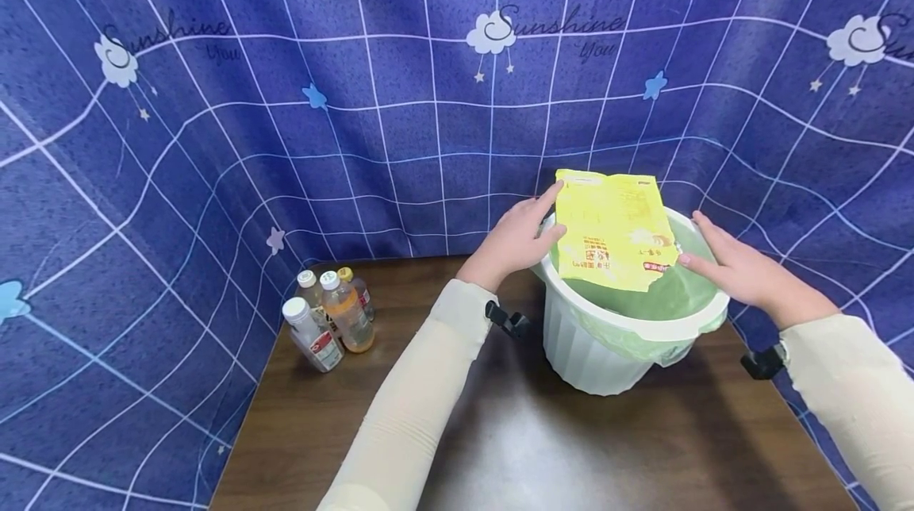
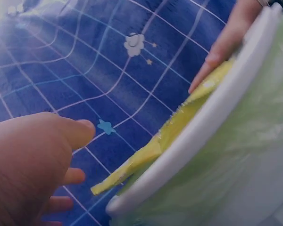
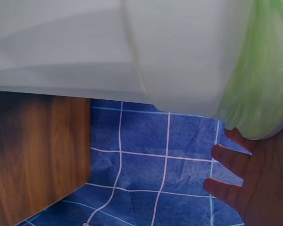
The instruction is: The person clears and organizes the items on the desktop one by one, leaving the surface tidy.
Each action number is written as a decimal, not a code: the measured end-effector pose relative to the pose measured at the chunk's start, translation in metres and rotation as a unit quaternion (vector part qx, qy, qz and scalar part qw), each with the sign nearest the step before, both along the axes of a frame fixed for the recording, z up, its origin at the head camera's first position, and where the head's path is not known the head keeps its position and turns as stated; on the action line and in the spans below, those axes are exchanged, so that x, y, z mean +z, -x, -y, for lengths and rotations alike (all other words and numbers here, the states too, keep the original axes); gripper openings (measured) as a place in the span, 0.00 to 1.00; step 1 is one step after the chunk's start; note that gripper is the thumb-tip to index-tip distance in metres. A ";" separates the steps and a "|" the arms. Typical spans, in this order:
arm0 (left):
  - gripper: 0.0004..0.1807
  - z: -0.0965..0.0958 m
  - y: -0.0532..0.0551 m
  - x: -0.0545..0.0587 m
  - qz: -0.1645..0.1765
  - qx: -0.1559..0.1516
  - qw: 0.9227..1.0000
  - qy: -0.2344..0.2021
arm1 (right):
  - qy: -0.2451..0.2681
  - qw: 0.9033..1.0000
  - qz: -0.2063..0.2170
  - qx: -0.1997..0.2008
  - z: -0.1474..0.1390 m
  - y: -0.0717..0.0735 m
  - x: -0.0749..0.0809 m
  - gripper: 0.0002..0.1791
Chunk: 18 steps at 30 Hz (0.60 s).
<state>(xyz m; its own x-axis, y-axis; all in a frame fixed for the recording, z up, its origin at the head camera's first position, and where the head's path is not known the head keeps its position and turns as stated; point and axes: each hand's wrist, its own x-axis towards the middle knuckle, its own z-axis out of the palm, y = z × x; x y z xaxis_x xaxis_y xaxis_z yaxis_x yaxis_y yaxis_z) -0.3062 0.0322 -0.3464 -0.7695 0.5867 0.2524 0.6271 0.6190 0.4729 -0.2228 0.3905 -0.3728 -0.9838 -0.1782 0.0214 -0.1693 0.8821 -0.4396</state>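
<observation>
A flat yellow snack wrapper [image 1: 614, 229] with a torn lower edge and red and brown print lies across the mouth of a white ribbed bin [image 1: 593, 364], lined with a pale green bag [image 1: 693, 281]. My left hand [image 1: 517, 237] is at the wrapper's left edge, fingers and thumb extended; in the left wrist view a gap shows between this hand [image 2: 42, 160] and the wrapper [image 2: 179, 125]. At the right rim is my right hand [image 1: 750, 269], its fingers spread and its thumb tip near the wrapper's lower right corner. From the right wrist camera, its fingers [image 3: 231, 160] show beside the bag-covered rim.
Several capped bottles [image 1: 332, 320] stand grouped at the left back of the brown wooden table [image 1: 557, 447]. Behind and around the table hangs a blue grid-patterned curtain [image 1: 400, 114]. The bin stands toward the table's right back, near the curtain.
</observation>
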 end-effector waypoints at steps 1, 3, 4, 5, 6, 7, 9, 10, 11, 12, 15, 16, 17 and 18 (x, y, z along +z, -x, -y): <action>0.41 0.001 0.000 -0.001 -0.003 -0.002 1.000 0.004 | 0.001 1.000 0.000 -0.002 0.000 0.000 0.000 0.50; 0.45 0.001 0.000 -0.002 -0.002 -0.008 1.000 0.006 | 0.004 1.000 -0.002 -0.001 0.000 0.000 0.000 0.49; 0.47 0.001 0.001 -0.003 0.000 -0.010 1.000 0.010 | 0.005 1.000 -0.003 0.001 -0.001 0.000 0.000 0.49; 0.49 0.000 0.000 -0.004 0.003 -0.011 1.000 0.017 | 0.006 1.000 -0.004 0.003 -0.001 0.000 -0.001 0.48; 0.50 -0.001 0.000 -0.006 0.005 -0.009 1.000 0.026 | 0.006 1.000 -0.005 0.004 -0.002 0.000 -0.001 0.47; 0.51 -0.002 0.000 -0.007 0.005 -0.008 0.999 0.036 | 0.007 1.000 -0.007 0.006 -0.002 0.000 -0.002 0.47; 0.53 -0.004 0.000 -0.009 0.003 -0.005 0.998 0.057 | 0.008 1.000 -0.010 0.011 -0.003 0.000 -0.002 0.46; 0.54 -0.006 -0.001 -0.010 -0.001 -0.001 0.998 0.069 | 0.008 1.000 -0.011 0.012 -0.004 0.000 -0.003 0.45; 0.55 -0.007 -0.002 -0.010 -0.003 0.001 0.997 0.078 | 0.010 1.000 -0.012 0.013 -0.004 0.000 -0.003 0.45; 0.55 -0.008 -0.003 -0.010 -0.007 0.003 0.996 0.085 | 0.012 1.000 -0.014 0.016 -0.004 0.000 -0.003 0.45; 0.55 -0.009 -0.004 -0.010 -0.009 0.010 0.996 0.084 | 0.024 0.999 -0.017 0.022 -0.004 0.000 -0.004 0.44; 0.54 -0.008 -0.004 -0.010 -0.009 0.014 0.997 0.078 | 0.027 0.999 -0.017 0.024 -0.004 0.000 -0.004 0.44; 0.52 -0.008 -0.003 -0.009 -0.010 0.014 0.998 0.067 | 0.030 0.999 -0.019 0.026 -0.004 0.000 -0.004 0.44; 0.51 -0.006 -0.002 -0.009 -0.011 0.013 0.998 0.053 | 0.030 0.999 -0.019 0.026 -0.004 0.001 -0.004 0.44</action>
